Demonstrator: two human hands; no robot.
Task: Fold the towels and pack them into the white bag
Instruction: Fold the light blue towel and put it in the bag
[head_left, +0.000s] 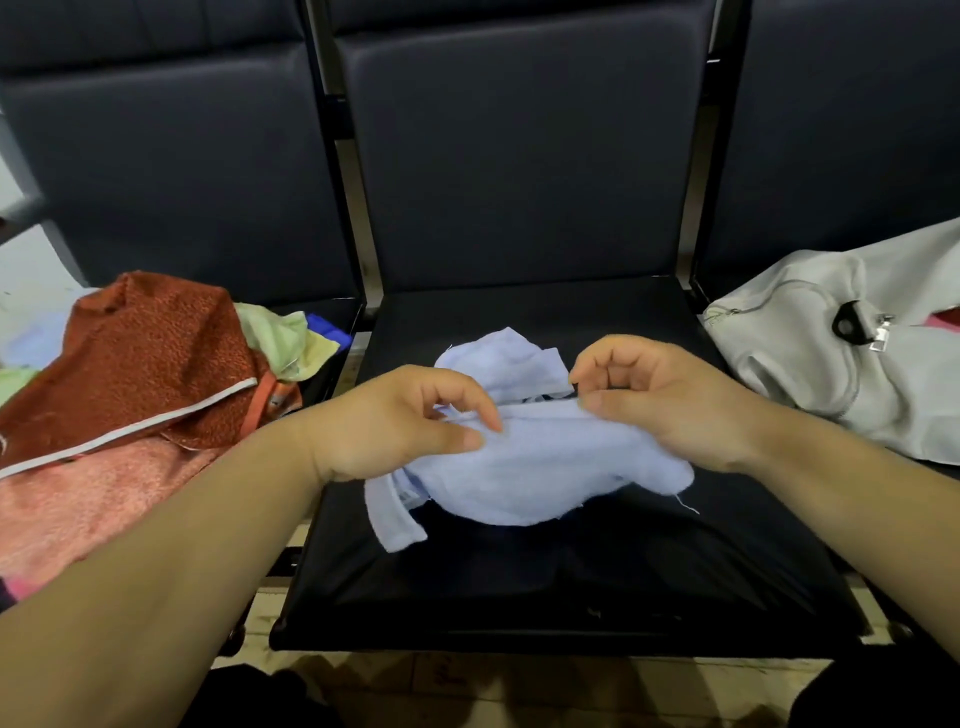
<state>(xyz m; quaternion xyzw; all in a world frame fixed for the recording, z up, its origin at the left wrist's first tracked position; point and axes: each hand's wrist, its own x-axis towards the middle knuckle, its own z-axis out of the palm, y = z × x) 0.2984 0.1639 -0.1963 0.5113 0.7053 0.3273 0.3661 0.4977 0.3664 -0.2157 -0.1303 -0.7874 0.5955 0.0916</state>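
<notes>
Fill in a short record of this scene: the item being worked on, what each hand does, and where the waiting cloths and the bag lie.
In work: light blue towel, crumpled, on the middle seat
Left: left hand pinches the towel's upper edge
Right: right hand pinches the same edge, further right
Waiting: pile of cloths on the seat to the left
Container: white bag lying on the seat to the right

Row of dark padded seats — metal frame between them, tiled floor below, dim light
</notes>
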